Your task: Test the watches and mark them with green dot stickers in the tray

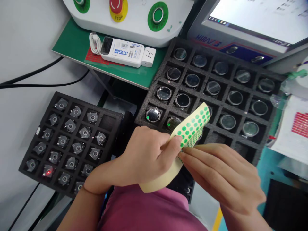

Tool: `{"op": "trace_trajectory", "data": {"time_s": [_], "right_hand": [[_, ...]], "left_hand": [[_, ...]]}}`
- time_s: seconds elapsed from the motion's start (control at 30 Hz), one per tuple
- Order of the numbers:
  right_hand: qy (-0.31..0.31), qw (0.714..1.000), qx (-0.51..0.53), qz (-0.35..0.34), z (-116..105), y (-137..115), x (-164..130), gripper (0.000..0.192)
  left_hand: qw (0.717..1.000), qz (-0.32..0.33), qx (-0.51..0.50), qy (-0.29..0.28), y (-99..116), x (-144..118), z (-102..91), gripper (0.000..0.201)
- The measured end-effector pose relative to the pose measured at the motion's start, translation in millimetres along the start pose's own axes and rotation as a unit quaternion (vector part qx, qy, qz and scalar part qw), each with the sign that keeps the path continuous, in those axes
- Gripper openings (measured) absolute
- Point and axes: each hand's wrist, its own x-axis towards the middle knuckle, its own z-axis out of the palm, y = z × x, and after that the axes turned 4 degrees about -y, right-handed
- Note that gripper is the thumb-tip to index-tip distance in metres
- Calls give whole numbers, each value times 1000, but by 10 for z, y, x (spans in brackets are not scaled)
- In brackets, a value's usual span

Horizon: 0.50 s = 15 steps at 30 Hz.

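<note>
Factory bench, grey top, white machine console (134, 29) with stop button up back, monitor (252, 19) off right.

Big foam tray (243, 110) of round glass-faced parts just beyond fingertips, two near cells already green-dotted. Smaller foam tray (69, 141) of metal parts left of left hand, well apart.

Sticker sheet (190, 131), cream backing with green dots, held over lap; long axis runs from near-left up toward big tray.

Left hand (144, 157) pinches sheet, thumb on top. Right hand (223, 173) fingertips closed at sheet's edge, looks like picking a dot; right nearer tray. Open room ahead, nothing blocking.
</note>
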Motion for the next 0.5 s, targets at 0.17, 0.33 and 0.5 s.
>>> {"op": "trace_trajectory", "data": {"time_s": [0.17,0.33,0.5], "right_hand": [[-6,1000,-8,3,-13,-2,7,23],[-4,1000,5,-3,-1,15,0,21],[-13,1000,2,13,46,-3,3,21]], "left_hand": [[1000,7,1,1,7,2,-2,49],[1000,6,-11,-1,-2,-1,-6,50],[1000,9,-6,3,-9,21,14,51]]}}
